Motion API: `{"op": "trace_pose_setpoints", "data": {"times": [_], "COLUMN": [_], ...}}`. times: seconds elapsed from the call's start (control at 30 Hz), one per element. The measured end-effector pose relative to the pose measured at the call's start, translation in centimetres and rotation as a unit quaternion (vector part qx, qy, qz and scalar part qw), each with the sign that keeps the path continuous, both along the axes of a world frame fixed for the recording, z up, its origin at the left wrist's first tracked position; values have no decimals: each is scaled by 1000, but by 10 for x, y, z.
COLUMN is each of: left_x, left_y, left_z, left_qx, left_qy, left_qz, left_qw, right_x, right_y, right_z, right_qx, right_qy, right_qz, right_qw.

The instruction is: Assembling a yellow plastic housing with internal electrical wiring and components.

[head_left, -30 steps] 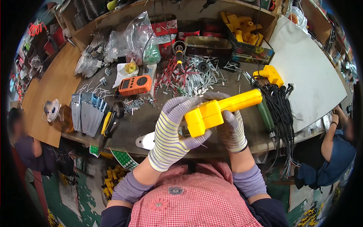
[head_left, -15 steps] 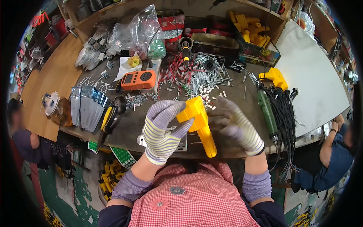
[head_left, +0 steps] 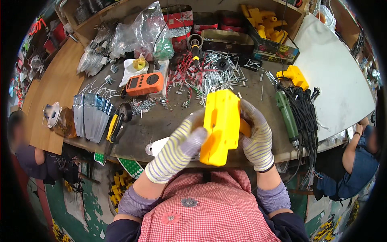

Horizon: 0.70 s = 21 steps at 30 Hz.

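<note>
Between my gloved hands, above the near edge of the bench, is a yellow plastic power-tool housing [head_left: 219, 127], its long flat side facing up. My left hand [head_left: 175, 151], in a striped glove, is closed on its left side with the thumb pressed against it. My right hand [head_left: 258, 139] wraps round the right side, where a yellow part juts out towards the palm; some fingers are hidden behind the housing. A white piece with a hole [head_left: 155, 147] lies on the bench, partly under my left hand.
Beyond the housing lie loose screws [head_left: 219, 74] and red wires [head_left: 181, 76]. An orange meter [head_left: 145, 84], metal plates [head_left: 92, 117] and black-yellow pliers [head_left: 115, 127] are on the left. A green electric screwdriver [head_left: 287, 115], black cables [head_left: 308, 121] and another yellow housing [head_left: 294, 76] are on the right.
The yellow housing has turned so its long side faces up. My right hand, apart from it before, has come in and taken hold of its right side; my left hand has shifted its grip.
</note>
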State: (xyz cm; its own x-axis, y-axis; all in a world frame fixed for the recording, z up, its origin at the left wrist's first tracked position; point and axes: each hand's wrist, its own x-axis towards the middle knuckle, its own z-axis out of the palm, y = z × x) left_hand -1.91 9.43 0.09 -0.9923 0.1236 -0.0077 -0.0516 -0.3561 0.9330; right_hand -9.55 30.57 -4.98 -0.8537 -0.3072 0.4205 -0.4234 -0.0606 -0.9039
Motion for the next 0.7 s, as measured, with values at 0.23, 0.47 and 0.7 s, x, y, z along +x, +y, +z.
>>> {"op": "trace_pose_setpoints", "data": {"times": [0.23, 0.47, 0.7], "left_x": [-4, -7, -15], "left_y": [3, 6, 8], "left_z": [6, 16, 7], "left_qx": [55, 124, 103], "left_qy": [-81, -119, -24], "left_qz": [-63, -90, -80], "left_qw": [993, 981, 991], "right_x": [0, 3, 4], "right_y": [4, -9, -10], "right_z": [38, 57, 51], "right_qx": [180, 195, 198], "right_qy": [185, 211, 270], "right_qz": [38, 163, 125], "right_qw": [965, 944, 934]}}
